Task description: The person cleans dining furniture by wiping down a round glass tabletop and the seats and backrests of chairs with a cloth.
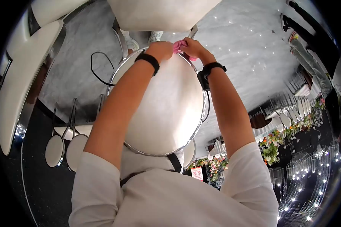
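Observation:
Both my arms reach forward over a large round white padded chair back (161,102) with a shiny metal rim. At its far edge, my left hand (161,50) is closed at one end of a pink cloth (179,45); its fingertips are partly hidden. My right hand (194,49) pinches the other side of the cloth, a part of which hangs down over the rim. Each wrist wears a black band. From the right band, a small black device (203,81) hangs beside the rim, with a thin cable running down.
Another white padded seat (165,15) stands just beyond my hands. A black cable (91,66) loops at the left. Round-backed chairs (55,150) line the left; a long white bench-like piece (28,75) curves there. Legs of other people (310,62) show upper right, flowers (271,149) lower right.

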The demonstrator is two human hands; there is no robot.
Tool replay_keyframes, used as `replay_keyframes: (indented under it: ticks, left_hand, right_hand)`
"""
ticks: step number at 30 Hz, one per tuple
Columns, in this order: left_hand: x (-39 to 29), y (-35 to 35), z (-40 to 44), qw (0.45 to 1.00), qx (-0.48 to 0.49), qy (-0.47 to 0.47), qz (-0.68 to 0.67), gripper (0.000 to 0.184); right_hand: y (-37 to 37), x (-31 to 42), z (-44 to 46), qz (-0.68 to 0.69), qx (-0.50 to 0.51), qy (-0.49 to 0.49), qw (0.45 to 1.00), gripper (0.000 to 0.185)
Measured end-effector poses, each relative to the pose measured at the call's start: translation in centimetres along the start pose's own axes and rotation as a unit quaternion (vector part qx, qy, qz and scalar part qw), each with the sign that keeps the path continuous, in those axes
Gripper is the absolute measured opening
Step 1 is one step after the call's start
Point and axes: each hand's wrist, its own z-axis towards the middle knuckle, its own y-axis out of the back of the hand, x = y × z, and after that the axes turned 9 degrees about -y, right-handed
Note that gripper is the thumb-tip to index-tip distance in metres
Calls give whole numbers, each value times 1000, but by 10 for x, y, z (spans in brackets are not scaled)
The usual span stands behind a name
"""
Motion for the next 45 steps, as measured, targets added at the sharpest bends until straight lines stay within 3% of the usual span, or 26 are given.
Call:
replay_keyframes:
  ticks: [3,6,7,8,11,14,15,18,20,22,26,28,32,34,35,40,42,45]
  left_hand:
    - [-27,17,7,995,25,59,83,22]
    - [-37,14,23,997,-9,68,36,22]
    - [-34,15,30,996,50,68,6,28]
    - [-34,10,34,996,50,73,4,28]
    - [-26,-7,33,994,-36,95,-37,48]
    - [-16,-15,30,995,-77,55,-31,48]
    - [-13,-18,31,993,-108,53,-20,36]
    - [-10,-5,17,997,-74,6,-18,35]
    - [-16,14,4,999,-43,-3,-20,28]
    - [-23,17,-6,999,-20,-12,-41,27]
    - [-43,20,-6,997,-31,-50,42,32]
    - [-47,15,-1,997,-63,-48,4,35]
    - [-39,-4,15,991,-111,-10,-72,46]
    - [-28,-5,26,987,-96,15,-128,48]
    - [-23,-7,31,979,-83,36,-182,51]
    - [-1,-25,52,973,-105,-13,-205,47]
    - [-14,-14,54,976,-127,54,-166,40]
    - [-20,-4,44,979,-163,49,-112,32]
  right_hand:
    - [-7,-14,24,-21,-92,52,994,35]
    - [-2,-18,38,-28,-122,46,991,35]
    - [-1,-18,43,-23,-141,51,988,35]
    - [0,-18,47,-25,-137,54,989,35]
    - [-1,-22,53,5,-167,71,983,37]
    - [-3,-27,55,17,-191,57,980,41]
    - [-5,-28,56,14,-194,56,979,44]
    - [-12,-32,38,65,-134,41,988,37]
    - [-32,-45,38,169,-98,59,979,29]
    - [-28,-34,4,109,-79,68,988,29]
    - [-57,-65,20,198,-109,61,972,45]
    - [-68,-68,27,284,-147,137,937,45]
    - [-52,-62,39,191,-183,147,953,41]
    - [-38,-59,49,210,-96,36,972,39]
    - [-33,-58,50,202,-92,45,974,37]
    - [-19,-59,71,191,-136,82,969,31]
    - [-18,-60,69,246,-98,88,960,21]
    - [-34,-67,77,208,-168,81,960,23]
